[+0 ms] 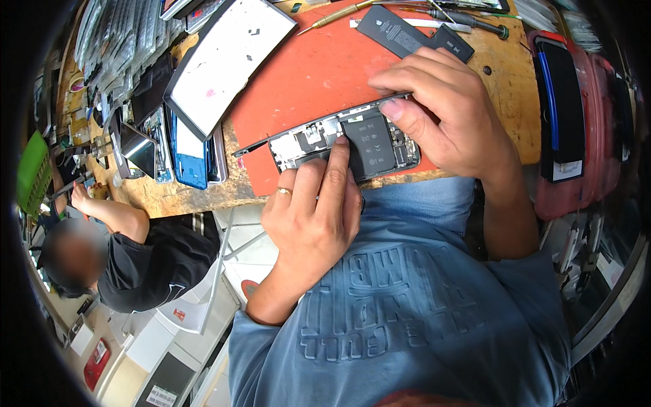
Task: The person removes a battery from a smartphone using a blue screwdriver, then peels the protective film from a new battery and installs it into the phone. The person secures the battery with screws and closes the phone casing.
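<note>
An opened smartphone (369,146) lies on the red mat (312,74), its black battery and circuit parts exposed. Along its far side stands a thin dark panel (254,148), tilted up nearly on edge. My left hand (313,207), with a ring on one finger, reaches over the near side. Its index fingertip presses on the phone's inside, beside the battery, and it grips nothing. At the far right corner, my right hand (447,112) pinches the dark edge of the phone between thumb and fingers; the fingertips behind it are partly hidden.
Beyond my right hand lie a loose phone battery (390,30) and screwdrivers (339,15). A white-topped board (227,61) and several phones (190,152) crowd the left. A red plastic case (590,122) stands right. Another person (149,258) works at left.
</note>
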Action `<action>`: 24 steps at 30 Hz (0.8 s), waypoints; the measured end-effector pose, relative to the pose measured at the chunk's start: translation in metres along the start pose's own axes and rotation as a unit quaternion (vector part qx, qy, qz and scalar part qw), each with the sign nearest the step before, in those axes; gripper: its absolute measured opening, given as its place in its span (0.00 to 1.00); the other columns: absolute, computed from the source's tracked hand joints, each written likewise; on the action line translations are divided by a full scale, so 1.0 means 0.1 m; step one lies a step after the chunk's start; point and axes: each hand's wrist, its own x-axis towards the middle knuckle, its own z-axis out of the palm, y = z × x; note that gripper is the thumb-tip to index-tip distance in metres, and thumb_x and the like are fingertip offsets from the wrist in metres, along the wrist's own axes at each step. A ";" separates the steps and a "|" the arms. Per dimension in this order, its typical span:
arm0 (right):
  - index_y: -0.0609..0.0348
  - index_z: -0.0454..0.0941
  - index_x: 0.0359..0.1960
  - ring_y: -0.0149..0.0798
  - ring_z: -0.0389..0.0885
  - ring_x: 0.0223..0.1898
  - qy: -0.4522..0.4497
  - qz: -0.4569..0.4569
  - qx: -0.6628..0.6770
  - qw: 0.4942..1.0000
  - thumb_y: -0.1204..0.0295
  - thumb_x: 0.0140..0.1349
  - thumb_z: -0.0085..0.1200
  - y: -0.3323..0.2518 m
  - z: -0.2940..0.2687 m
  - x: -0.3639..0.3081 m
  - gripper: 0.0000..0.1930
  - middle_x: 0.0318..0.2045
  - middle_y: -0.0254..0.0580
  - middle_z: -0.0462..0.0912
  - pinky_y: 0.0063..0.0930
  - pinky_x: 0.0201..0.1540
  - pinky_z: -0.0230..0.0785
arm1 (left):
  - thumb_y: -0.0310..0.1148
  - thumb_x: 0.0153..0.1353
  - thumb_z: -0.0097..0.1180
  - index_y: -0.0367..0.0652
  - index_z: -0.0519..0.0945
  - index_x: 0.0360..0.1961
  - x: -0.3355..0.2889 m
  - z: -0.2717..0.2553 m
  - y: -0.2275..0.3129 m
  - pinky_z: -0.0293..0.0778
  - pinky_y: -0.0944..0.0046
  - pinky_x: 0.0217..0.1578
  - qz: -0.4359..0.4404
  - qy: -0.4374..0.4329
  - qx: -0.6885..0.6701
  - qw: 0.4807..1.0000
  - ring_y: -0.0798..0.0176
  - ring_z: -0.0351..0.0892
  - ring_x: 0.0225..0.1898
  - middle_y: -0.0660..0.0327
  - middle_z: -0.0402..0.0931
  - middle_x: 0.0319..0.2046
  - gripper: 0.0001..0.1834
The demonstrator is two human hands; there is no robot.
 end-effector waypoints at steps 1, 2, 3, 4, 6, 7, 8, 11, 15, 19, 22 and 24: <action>0.65 0.86 0.42 0.55 0.86 0.43 -0.003 0.003 -0.001 1.000 0.68 0.65 0.69 0.00 0.00 0.00 0.12 0.40 0.49 0.89 0.45 0.48 0.77 | 0.28 0.54 0.69 0.40 0.89 0.56 -0.01 0.01 -0.01 0.73 0.63 0.26 0.003 0.006 0.000 1.000 0.63 0.76 0.28 0.63 0.78 0.33 0.24; 0.66 0.86 0.43 0.54 0.86 0.42 -0.006 0.001 0.001 1.000 0.70 0.65 0.68 0.00 0.00 0.00 0.11 0.40 0.49 0.89 0.44 0.48 0.76 | 0.28 0.54 0.69 0.40 0.90 0.55 -0.02 0.02 -0.01 0.72 0.63 0.26 0.006 0.011 -0.001 1.000 0.63 0.76 0.27 0.63 0.78 0.33 0.24; 0.67 0.86 0.44 0.53 0.85 0.41 -0.010 0.000 0.003 1.000 0.71 0.65 0.66 0.00 0.00 -0.01 0.11 0.39 0.50 0.89 0.43 0.48 0.75 | 0.28 0.54 0.69 0.40 0.90 0.55 -0.02 0.02 -0.01 0.72 0.63 0.26 0.007 0.012 0.000 1.000 0.63 0.76 0.27 0.63 0.78 0.33 0.24; 0.67 0.86 0.45 0.53 0.85 0.41 -0.013 -0.002 0.005 1.000 0.73 0.66 0.65 0.00 0.00 -0.01 0.11 0.39 0.51 0.89 0.42 0.48 0.74 | 0.28 0.54 0.69 0.40 0.90 0.55 -0.02 0.02 -0.02 0.72 0.63 0.26 0.008 0.013 0.001 1.000 0.63 0.76 0.27 0.63 0.78 0.33 0.24; 0.67 0.86 0.45 0.52 0.85 0.41 -0.012 -0.004 0.006 1.000 0.73 0.65 0.65 0.00 -0.01 0.00 0.11 0.39 0.50 0.88 0.42 0.48 0.74 | 0.28 0.54 0.69 0.40 0.90 0.54 -0.01 0.02 -0.02 0.72 0.63 0.26 0.011 0.013 0.002 1.000 0.63 0.75 0.27 0.63 0.78 0.33 0.24; 0.67 0.86 0.45 0.52 0.85 0.41 -0.012 -0.005 0.006 1.000 0.73 0.65 0.65 0.00 -0.01 0.00 0.11 0.39 0.50 0.88 0.42 0.47 0.74 | 0.28 0.54 0.69 0.40 0.90 0.54 0.00 0.01 -0.03 0.72 0.63 0.26 0.014 0.011 0.003 1.000 0.63 0.75 0.27 0.63 0.78 0.32 0.24; 0.67 0.86 0.44 0.53 0.85 0.41 -0.009 -0.004 0.004 1.000 0.71 0.65 0.67 0.01 0.00 0.00 0.11 0.39 0.50 0.89 0.43 0.47 0.75 | 0.27 0.54 0.69 0.39 0.90 0.54 0.01 0.01 -0.03 0.72 0.63 0.26 0.016 0.010 0.004 1.000 0.63 0.75 0.27 0.63 0.78 0.32 0.23; 0.66 0.86 0.43 0.53 0.86 0.41 -0.004 -0.005 0.002 1.000 0.70 0.65 0.68 0.01 0.01 0.00 0.12 0.39 0.50 0.89 0.45 0.47 0.76 | 0.28 0.54 0.69 0.40 0.90 0.54 0.01 0.01 -0.04 0.72 0.64 0.26 0.019 0.011 0.005 1.000 0.64 0.75 0.27 0.63 0.77 0.31 0.23; 0.67 0.86 0.45 0.52 0.84 0.39 -0.008 -0.006 0.005 1.000 0.73 0.65 0.65 0.00 0.00 0.00 0.11 0.38 0.50 0.88 0.42 0.46 0.74 | 0.28 0.53 0.68 0.41 0.90 0.51 0.06 -0.01 -0.08 0.70 0.64 0.25 0.034 -0.002 0.015 0.999 0.66 0.74 0.27 0.66 0.76 0.32 0.22; 0.68 0.85 0.45 0.51 0.84 0.38 -0.010 -0.006 0.009 1.000 0.74 0.65 0.65 0.01 0.01 0.00 0.11 0.38 0.50 0.88 0.41 0.45 0.74 | 0.28 0.51 0.68 0.43 0.89 0.49 0.10 -0.01 -0.11 0.69 0.64 0.25 0.061 0.000 0.042 0.997 0.68 0.74 0.28 0.67 0.76 0.33 0.21; 0.68 0.85 0.45 0.51 0.84 0.38 -0.010 -0.004 0.007 1.000 0.74 0.65 0.65 0.00 0.00 0.00 0.11 0.38 0.50 0.87 0.41 0.45 0.73 | 0.27 0.51 0.67 0.43 0.89 0.48 0.10 0.01 -0.12 0.69 0.65 0.26 0.070 0.009 0.041 0.997 0.69 0.75 0.28 0.67 0.76 0.33 0.20; 0.66 0.86 0.44 0.52 0.85 0.40 -0.014 0.005 0.004 1.000 0.71 0.63 0.69 -0.02 -0.01 0.01 0.12 0.39 0.49 0.88 0.43 0.46 0.76 | 0.26 0.52 0.66 0.42 0.89 0.47 0.10 0.02 -0.12 0.70 0.65 0.28 0.076 0.014 0.038 0.996 0.69 0.75 0.29 0.67 0.76 0.33 0.19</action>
